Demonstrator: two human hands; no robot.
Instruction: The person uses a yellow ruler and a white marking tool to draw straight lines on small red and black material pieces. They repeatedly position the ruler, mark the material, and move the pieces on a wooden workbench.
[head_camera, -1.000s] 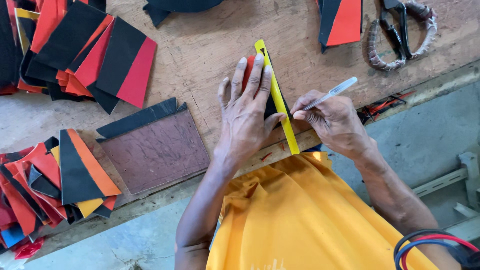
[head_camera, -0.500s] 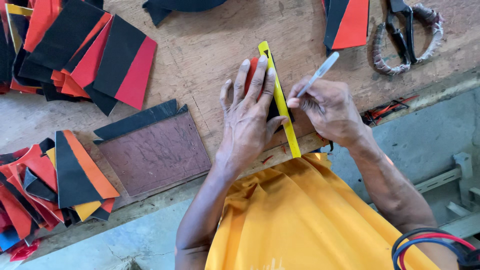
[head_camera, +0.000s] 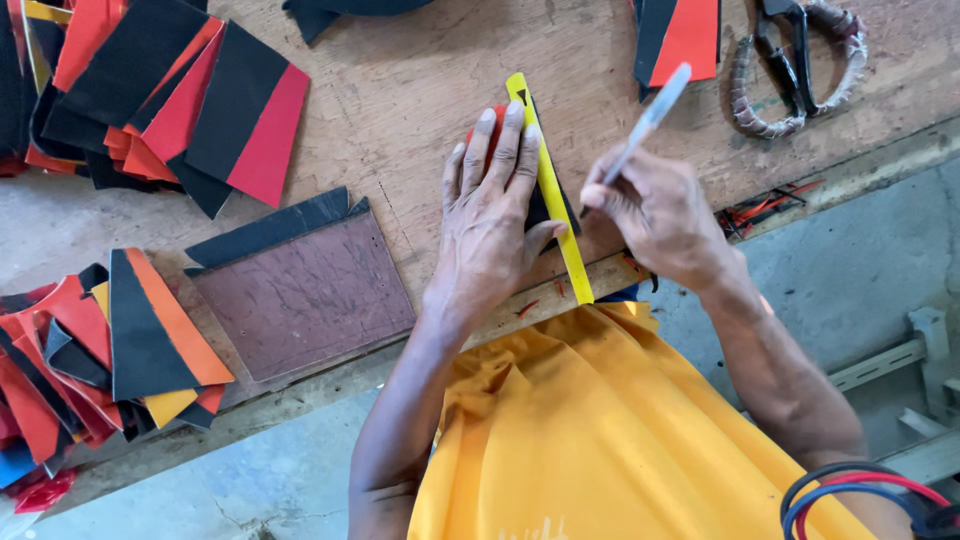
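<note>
Overhead view of a wooden workbench (head_camera: 400, 110). At the centre of the frame the left hand (head_camera: 490, 225) lies flat, fingers spread and pressed down on a yellow ruler (head_camera: 553, 200) and on the black and red piece (head_camera: 540, 205) beneath it, most of which the hand hides. The ruler runs slantwise from the upper centre down to the near edge of the bench. Just right of it, the right hand (head_camera: 655, 215) pinches a pale pen (head_camera: 645, 120) between thumb and fingers; the pen tilts up toward the upper right, its tip down beside the ruler's right edge, though the tip itself cannot be made out.

Left of centre lies a dull brown board (head_camera: 305, 295) over a black sheet (head_camera: 270, 225). Stacks of black and red pieces (head_camera: 170, 90) fill the upper left; a mixed stack of black, orange and red pieces (head_camera: 110, 350) sits at the lower left. At the upper right are a black and red piece (head_camera: 680, 30) and, beside it, scissors (head_camera: 795, 60) with wrapped handles. A yellow garment (head_camera: 600, 430) fills the lower centre.
</note>
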